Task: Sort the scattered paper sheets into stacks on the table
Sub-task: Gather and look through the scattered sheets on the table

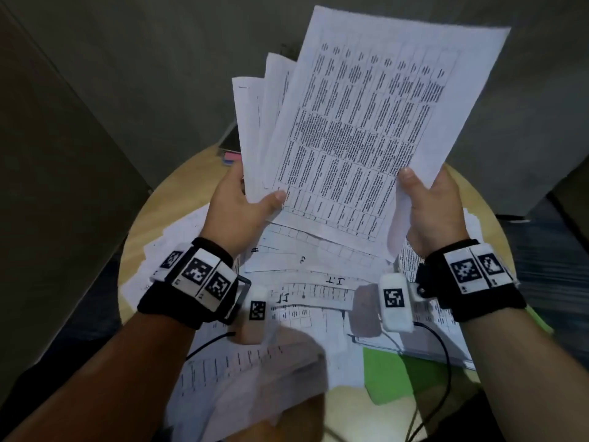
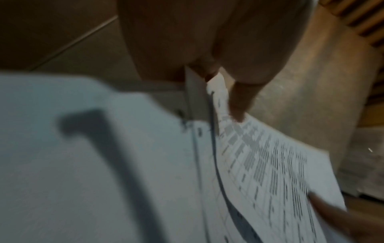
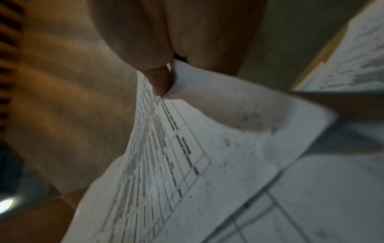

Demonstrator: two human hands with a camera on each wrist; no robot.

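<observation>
Both hands hold a fanned bunch of white printed sheets point(image 1: 357, 122) up above the round wooden table point(image 1: 178, 180). The front sheet carries a dense printed table. My left hand point(image 1: 245, 199) grips the bunch at its lower left, thumb on the front. My right hand point(image 1: 427, 199) pinches the lower right edge of the front sheet, thumb on top. In the left wrist view the thumb point(image 2: 239, 105) presses on the printed sheet point(image 2: 270, 164). The right wrist view has my thumb point(image 3: 160, 80) on the sheet point(image 3: 187, 156). More loose sheets point(image 1: 318, 275) lie scattered on the table below.
A green sheet point(image 1: 392, 374) lies among the papers at the table's near right. Pink and dark items point(image 1: 231, 156) sit at the far edge behind the held bunch. A black cable point(image 1: 446, 355) runs across the near right. Grey walls close in behind.
</observation>
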